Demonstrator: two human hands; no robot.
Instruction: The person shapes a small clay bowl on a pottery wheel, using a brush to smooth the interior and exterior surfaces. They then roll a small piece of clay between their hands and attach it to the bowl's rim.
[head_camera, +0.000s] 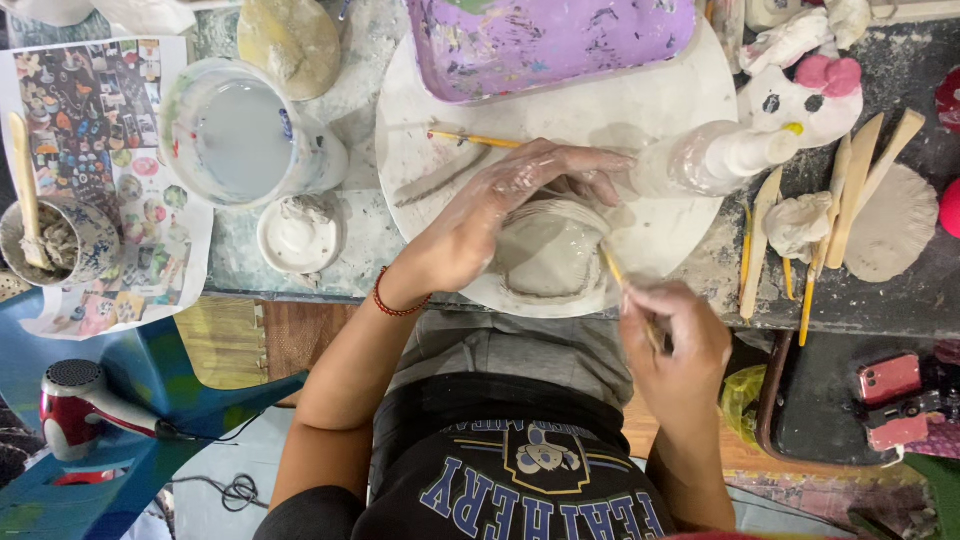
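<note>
Currently the left hand (490, 215) cups a grey clay piece (550, 255) at the near edge of the round white board (660, 225), fingers wrapped over its rim. The right hand (675, 340) pinches a thin wooden tool (612, 268); brace the wall firmly, and stroke lightly to avoid gouging.

Water cup (240, 135) — purple tray (550, 40) — hairdryer (85, 405).

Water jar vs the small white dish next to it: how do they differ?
The water jar is wide and deep, holding cloudy grey water; the small white dish is much smaller and shallow, holding pale clay paste. The jar's wall is paint-flecked; the dish's rim is plain white. Both are round, open-topped and stand untouched, left of the left hand.
</note>
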